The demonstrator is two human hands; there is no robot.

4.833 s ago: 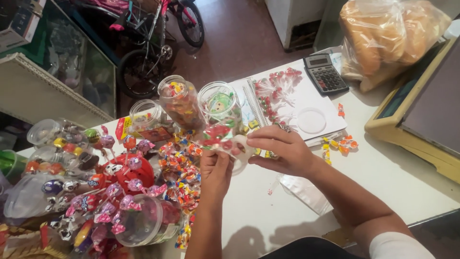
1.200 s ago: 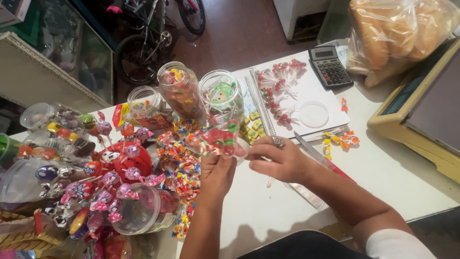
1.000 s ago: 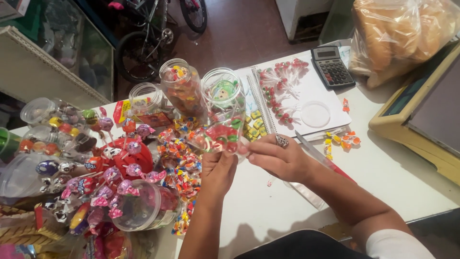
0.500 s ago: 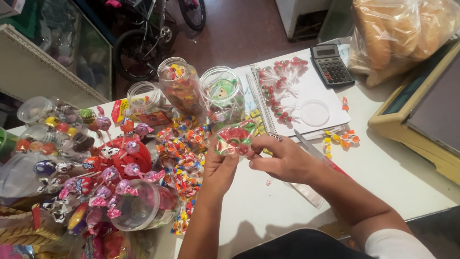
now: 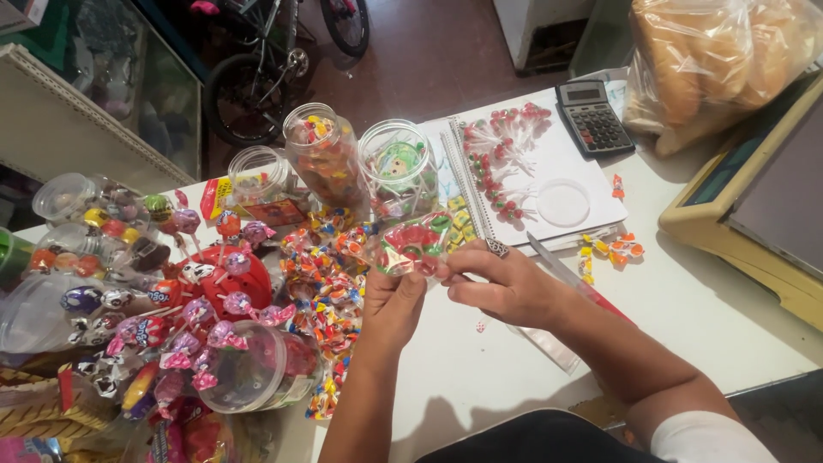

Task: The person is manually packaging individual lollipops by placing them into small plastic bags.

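Note:
A small clear bag of red and green candies (image 5: 410, 249) is held up over the white table (image 5: 703, 317). My left hand (image 5: 393, 304) grips the bag from below. My right hand (image 5: 506, 287), with a ring on one finger, pinches the bag's right edge. Under and to the left of the bag lies a heap of loose wrapped candies (image 5: 321, 283). Just behind the bag stand two open clear jars, one with green sweets (image 5: 397, 176) and one with mixed sweets (image 5: 324, 159).
A spiral notebook (image 5: 557, 159) carries red lollipops (image 5: 501, 154) and a clear lid (image 5: 561, 203). A calculator (image 5: 593, 116) and a bag of bread rolls (image 5: 720, 60) lie far right. Lollipops in tubs (image 5: 197, 317) crowd the left. A scale (image 5: 763, 206) stands at right.
Both hands have stayed together on the candy bag, which has shifted slightly and turned between the fingers. The view has drifted a little.

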